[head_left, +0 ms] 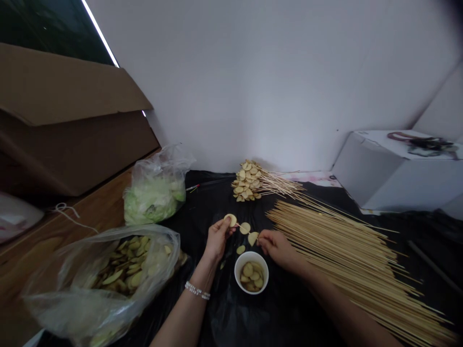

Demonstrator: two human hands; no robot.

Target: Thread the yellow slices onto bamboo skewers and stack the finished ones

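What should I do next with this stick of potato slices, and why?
Probably slide the slice by your right hand along the stick toward the middle slice, while your left hand steadies it. A gap shows between those two slices, and the sticks in the pile seem to carry theirs packed close.

Wall: a white wall point(260, 82) is seen ahead.
Left: a brown cardboard box point(68, 125) is propped above a wooden surface point(68, 241).
Right: a white carton point(376, 173) is placed against the wall.
Light: a thin bright strip point(99, 31) is seen upper left.
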